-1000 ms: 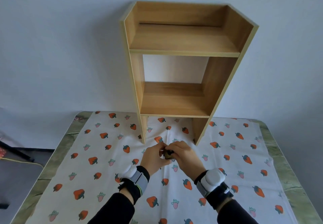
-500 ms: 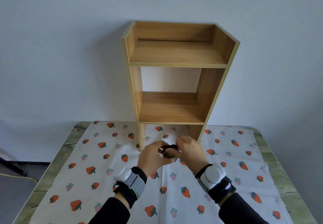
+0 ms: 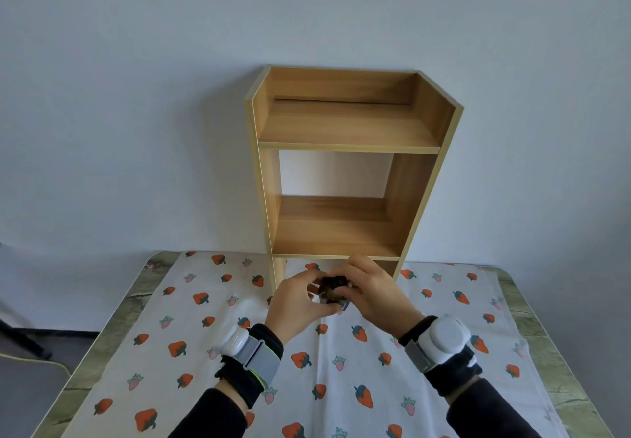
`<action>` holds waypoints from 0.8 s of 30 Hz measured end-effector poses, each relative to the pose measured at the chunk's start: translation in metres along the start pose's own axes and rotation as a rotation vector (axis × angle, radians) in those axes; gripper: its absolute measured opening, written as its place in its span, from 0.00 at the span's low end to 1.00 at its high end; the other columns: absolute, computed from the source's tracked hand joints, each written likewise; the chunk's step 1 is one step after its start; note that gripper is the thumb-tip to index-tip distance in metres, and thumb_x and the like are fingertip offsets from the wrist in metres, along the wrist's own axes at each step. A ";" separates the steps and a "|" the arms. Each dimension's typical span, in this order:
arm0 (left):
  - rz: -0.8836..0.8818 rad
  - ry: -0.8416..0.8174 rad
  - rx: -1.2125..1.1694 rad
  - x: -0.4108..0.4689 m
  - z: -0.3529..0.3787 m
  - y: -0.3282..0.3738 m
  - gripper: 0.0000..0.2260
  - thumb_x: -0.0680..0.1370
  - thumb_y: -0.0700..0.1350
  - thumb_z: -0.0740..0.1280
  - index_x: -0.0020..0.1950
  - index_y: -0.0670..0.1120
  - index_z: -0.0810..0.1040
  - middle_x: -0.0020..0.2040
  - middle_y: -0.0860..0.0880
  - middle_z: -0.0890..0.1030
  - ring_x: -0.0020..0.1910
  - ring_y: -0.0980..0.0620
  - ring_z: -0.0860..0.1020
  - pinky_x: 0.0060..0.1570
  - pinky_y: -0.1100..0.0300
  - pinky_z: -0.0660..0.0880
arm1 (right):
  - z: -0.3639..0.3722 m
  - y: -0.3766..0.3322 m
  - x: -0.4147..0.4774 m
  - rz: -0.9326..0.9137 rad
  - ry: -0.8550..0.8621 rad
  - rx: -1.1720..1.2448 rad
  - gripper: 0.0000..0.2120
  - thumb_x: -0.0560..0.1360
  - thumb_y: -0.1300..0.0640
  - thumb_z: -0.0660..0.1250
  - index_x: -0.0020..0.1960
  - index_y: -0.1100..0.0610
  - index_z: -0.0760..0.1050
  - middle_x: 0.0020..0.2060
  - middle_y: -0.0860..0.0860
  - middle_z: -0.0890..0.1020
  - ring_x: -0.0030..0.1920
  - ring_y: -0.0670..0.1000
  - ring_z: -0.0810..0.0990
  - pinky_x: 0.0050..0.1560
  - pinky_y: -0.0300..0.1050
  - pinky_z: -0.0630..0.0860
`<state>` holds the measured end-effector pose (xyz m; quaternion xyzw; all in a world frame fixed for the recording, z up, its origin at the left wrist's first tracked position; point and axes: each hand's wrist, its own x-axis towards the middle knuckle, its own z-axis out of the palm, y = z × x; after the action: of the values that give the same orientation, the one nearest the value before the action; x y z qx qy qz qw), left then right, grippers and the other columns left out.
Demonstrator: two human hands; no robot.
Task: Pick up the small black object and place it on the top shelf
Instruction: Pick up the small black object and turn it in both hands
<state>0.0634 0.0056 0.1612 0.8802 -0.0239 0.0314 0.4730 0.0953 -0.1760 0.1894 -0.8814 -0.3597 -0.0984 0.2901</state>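
A plain pale grey-blue wall (image 3: 136,96) backs a tabletop (image 3: 112,318) with a mottled green edge, covered by a white cloth printed with orange-red strawberries (image 3: 211,335). At the far middle of the tabletop, against the wall, stands a light-brown wooden shelf unit (image 3: 345,164) with open compartments; its top shelf (image 3: 345,127) and the middle shelf (image 3: 334,229) below it are bare wood.

Just in front of the unit's foot, both hands meet above the cloth. The left hand (image 3: 293,304) comes in from the near left, its fingers curled toward the right; the right hand (image 3: 372,294) comes in from the near right, fingers bent over toward the left. Between them, pinched by the fingertips of both hands, sits the small black object (image 3: 333,289); a lighter grey part shows at its lower right edge. It is held clear of the cloth, well below the top shelf. Its exact shape is hard to tell, since the fingers cover much of it.

Each wrist wears a dark band with a white rounded device and a grey strap, the left (image 3: 246,352) and the right (image 3: 444,338), over black sleeves (image 3: 211,417).
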 end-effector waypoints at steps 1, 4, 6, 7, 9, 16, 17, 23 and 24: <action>0.005 -0.003 0.002 0.000 -0.001 0.002 0.21 0.66 0.51 0.81 0.57 0.50 0.82 0.50 0.53 0.86 0.46 0.59 0.82 0.46 0.67 0.78 | 0.001 0.000 0.002 0.019 0.013 -0.038 0.08 0.76 0.57 0.69 0.54 0.56 0.78 0.47 0.51 0.78 0.45 0.44 0.68 0.46 0.40 0.76; 0.005 -0.018 -0.006 0.000 -0.002 0.006 0.20 0.66 0.50 0.81 0.56 0.50 0.83 0.48 0.55 0.85 0.46 0.60 0.82 0.47 0.66 0.79 | 0.000 -0.001 0.006 0.064 0.036 -0.183 0.17 0.74 0.40 0.65 0.48 0.55 0.77 0.43 0.49 0.77 0.41 0.45 0.68 0.40 0.43 0.75; 0.002 -0.018 -0.001 -0.001 -0.003 0.009 0.20 0.66 0.51 0.81 0.55 0.51 0.82 0.47 0.59 0.84 0.44 0.64 0.81 0.43 0.72 0.76 | -0.005 -0.002 0.008 0.053 0.039 -0.213 0.22 0.73 0.35 0.64 0.51 0.53 0.76 0.47 0.48 0.77 0.45 0.46 0.70 0.45 0.40 0.74; 0.000 -0.014 -0.002 -0.001 -0.005 0.010 0.20 0.66 0.51 0.81 0.55 0.52 0.82 0.46 0.60 0.83 0.44 0.64 0.81 0.43 0.73 0.76 | -0.009 -0.003 0.009 0.047 0.018 -0.182 0.22 0.73 0.35 0.64 0.56 0.52 0.75 0.52 0.47 0.77 0.51 0.46 0.71 0.51 0.39 0.73; -0.010 -0.006 -0.009 0.000 -0.008 0.011 0.20 0.65 0.52 0.81 0.55 0.53 0.82 0.47 0.60 0.84 0.46 0.63 0.81 0.43 0.73 0.76 | -0.017 -0.006 0.009 -0.001 -0.063 -0.049 0.21 0.76 0.44 0.68 0.66 0.50 0.71 0.62 0.46 0.74 0.62 0.44 0.69 0.63 0.38 0.69; 0.011 0.017 -0.024 0.004 -0.018 0.029 0.18 0.65 0.52 0.82 0.48 0.64 0.77 0.44 0.62 0.84 0.46 0.65 0.80 0.43 0.73 0.76 | -0.030 -0.008 0.014 -0.075 -0.061 0.004 0.14 0.78 0.65 0.63 0.61 0.55 0.77 0.55 0.51 0.78 0.54 0.49 0.73 0.55 0.39 0.73; 0.014 0.027 -0.020 0.003 -0.019 0.031 0.18 0.65 0.53 0.81 0.49 0.63 0.78 0.44 0.62 0.83 0.47 0.66 0.80 0.43 0.73 0.76 | -0.029 -0.009 0.015 -0.064 -0.039 -0.007 0.12 0.78 0.64 0.64 0.60 0.56 0.77 0.53 0.52 0.78 0.52 0.49 0.73 0.52 0.37 0.72; 0.093 0.076 -0.006 0.006 -0.028 0.051 0.16 0.67 0.54 0.80 0.49 0.63 0.77 0.43 0.64 0.82 0.47 0.69 0.79 0.43 0.78 0.72 | -0.035 -0.018 0.029 -0.002 0.185 -0.095 0.10 0.74 0.52 0.71 0.45 0.57 0.74 0.41 0.50 0.73 0.41 0.44 0.66 0.40 0.32 0.66; 0.098 0.081 -0.013 0.007 -0.030 0.054 0.16 0.67 0.54 0.80 0.50 0.62 0.77 0.44 0.64 0.82 0.47 0.69 0.79 0.43 0.78 0.73 | -0.038 -0.019 0.033 -0.006 0.225 -0.118 0.12 0.74 0.49 0.70 0.43 0.56 0.73 0.40 0.49 0.72 0.40 0.44 0.65 0.38 0.31 0.65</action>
<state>0.0655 0.0005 0.2236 0.8728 -0.0481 0.0901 0.4772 0.1069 -0.1682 0.2412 -0.8791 -0.3211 -0.2185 0.2762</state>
